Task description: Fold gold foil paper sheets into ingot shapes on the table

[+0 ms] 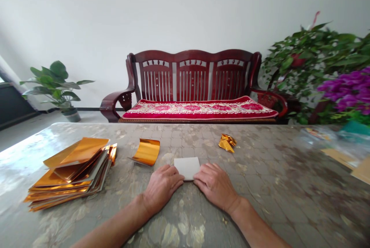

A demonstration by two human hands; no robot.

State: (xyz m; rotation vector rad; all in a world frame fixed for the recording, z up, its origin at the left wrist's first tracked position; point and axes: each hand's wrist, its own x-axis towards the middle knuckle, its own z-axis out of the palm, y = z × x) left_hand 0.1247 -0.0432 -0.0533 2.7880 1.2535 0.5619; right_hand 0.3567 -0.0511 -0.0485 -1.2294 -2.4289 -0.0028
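A small white sheet of paper (187, 166) lies on the patterned table (260, 186) in front of me. My left hand (162, 187) rests on its near left corner, fingers curled and pressing down on the paper. My right hand (215, 185) presses the near right corner the same way. A curled gold foil sheet (147, 151) lies just beyond my left hand. A folded gold foil piece (227, 142) sits beyond my right hand.
A stack of gold foil sheets (71, 172) lies at the left of the table. Blurred bags and cardboard (343, 151) sit at the right edge. Behind the table stand a red wooden bench (192, 86) and potted plants (56, 86).
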